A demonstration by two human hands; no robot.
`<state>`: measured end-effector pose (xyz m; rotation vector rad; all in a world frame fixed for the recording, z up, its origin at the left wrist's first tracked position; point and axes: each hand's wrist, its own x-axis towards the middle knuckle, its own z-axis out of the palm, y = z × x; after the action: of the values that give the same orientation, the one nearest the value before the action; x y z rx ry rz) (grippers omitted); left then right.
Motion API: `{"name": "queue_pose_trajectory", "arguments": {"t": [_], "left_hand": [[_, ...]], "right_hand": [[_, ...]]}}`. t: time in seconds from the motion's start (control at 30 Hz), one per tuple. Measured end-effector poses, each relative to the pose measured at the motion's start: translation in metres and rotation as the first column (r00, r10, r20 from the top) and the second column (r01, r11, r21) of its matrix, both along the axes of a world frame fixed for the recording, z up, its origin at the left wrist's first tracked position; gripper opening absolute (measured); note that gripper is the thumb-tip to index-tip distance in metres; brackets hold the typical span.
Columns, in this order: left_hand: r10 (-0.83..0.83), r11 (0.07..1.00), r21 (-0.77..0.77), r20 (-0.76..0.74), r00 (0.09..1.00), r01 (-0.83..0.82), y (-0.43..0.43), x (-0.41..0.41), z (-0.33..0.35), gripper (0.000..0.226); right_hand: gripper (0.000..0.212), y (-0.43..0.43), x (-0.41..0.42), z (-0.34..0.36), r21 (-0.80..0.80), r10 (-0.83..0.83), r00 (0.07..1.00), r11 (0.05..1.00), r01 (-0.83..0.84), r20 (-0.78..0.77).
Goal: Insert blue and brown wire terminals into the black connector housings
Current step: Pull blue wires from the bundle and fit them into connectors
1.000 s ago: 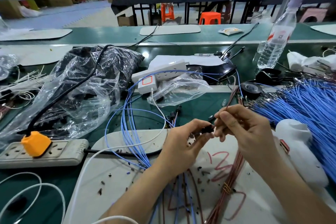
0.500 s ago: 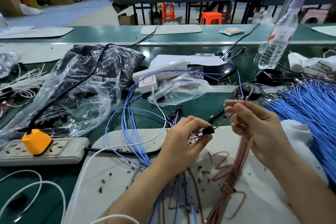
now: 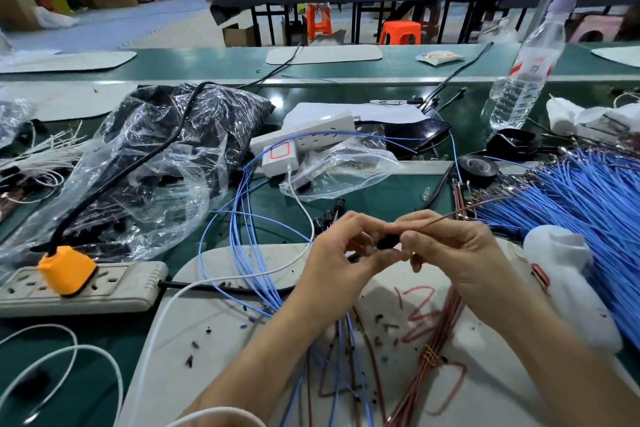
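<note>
Two-handed hold: left grip [image 3: 341, 253] and right grip [image 3: 457, 253] meet fingertip to fingertip above the mat [image 3: 221, 340].
Left grip: fingers curled, thumb and forefinger pinching the housing [image 3: 388, 242].
Right grip: thumb and forefinger pinching a brown wire [image 3: 446, 216] just beside the housing; the wire runs up and to the right from the fingers.
Housing: small and black, mostly hidden between the fingertips of both grips; whether the terminal is seated cannot be told.
Brown bundle [image 3: 437, 340]: lies on the mat below the right grip, bound with a wire wrap.
Blue loops [image 3: 242, 236]: arc over the worktop [image 3: 363, 191] and mat, passing under the left wrist.
Blue heap [image 3: 588, 204]: thick pile at the right edge of the worktop.
Left side: power strip [image 3: 114, 288] carrying an orange plug [image 3: 65, 269], with a crumpled plastic bag [image 3: 156, 163] behind it.
Far right: tape roll [image 3: 479, 166] near the blue heap, tilted bottle [image 3: 519, 80] behind it.
</note>
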<state>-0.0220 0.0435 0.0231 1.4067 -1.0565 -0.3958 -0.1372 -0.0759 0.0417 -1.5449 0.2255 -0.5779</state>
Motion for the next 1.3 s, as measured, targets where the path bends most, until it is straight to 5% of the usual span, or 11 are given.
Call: {"name": "queue_pose_trajectory", "arguments": {"t": [0.27,0.7,0.8,0.97,1.07,1.17,1.23,1.3], "left_hand": [[-0.065,0.980,-0.197,-0.485,0.872,-0.036,-0.002,0.002,0.006,0.024],[-0.177,0.981,-0.169,-0.580,0.795,0.095,0.001,0.004,0.006,0.028],[-0.200,0.974,-0.216,-0.704,0.681,0.062,0.001,0.009,0.008,0.021],[-0.294,0.942,-0.334,-0.877,0.379,-0.043,0.000,0.024,0.009,0.027],[-0.293,0.909,-0.335,-0.937,0.190,-0.249,0.003,0.041,0.008,0.025],[-0.229,0.881,-0.263,-0.964,0.134,-0.392,0.010,0.058,0.007,0.015],[-0.184,0.890,-0.247,-0.964,0.192,-0.384,0.010,0.058,0.008,0.011],[-0.157,0.926,-0.252,-0.934,0.321,-0.282,0.007,0.048,0.008,0.015]], "right_hand": [[0.039,0.011,0.006,-0.010,-0.062,0.047,0.991,0.997,-0.056,-0.127],[0.018,0.031,0.011,-0.016,0.042,0.014,0.996,0.999,-0.010,-0.091],[0.015,0.025,0.007,-0.009,0.222,0.194,0.972,0.961,-0.162,-0.132],[0.013,0.018,-0.003,-0.001,0.320,0.546,0.794,0.828,-0.461,-0.268],[0.005,0.019,-0.008,0.005,0.393,0.808,0.482,0.587,-0.708,-0.338],[0.014,0.017,-0.008,0.009,0.409,0.900,0.254,0.393,-0.823,-0.355],[0.006,0.018,-0.006,0.007,0.444,0.908,0.270,0.396,-0.804,-0.321],[0.023,0.019,-0.004,0.001,0.430,0.838,0.441,0.543,-0.721,-0.319]]}}
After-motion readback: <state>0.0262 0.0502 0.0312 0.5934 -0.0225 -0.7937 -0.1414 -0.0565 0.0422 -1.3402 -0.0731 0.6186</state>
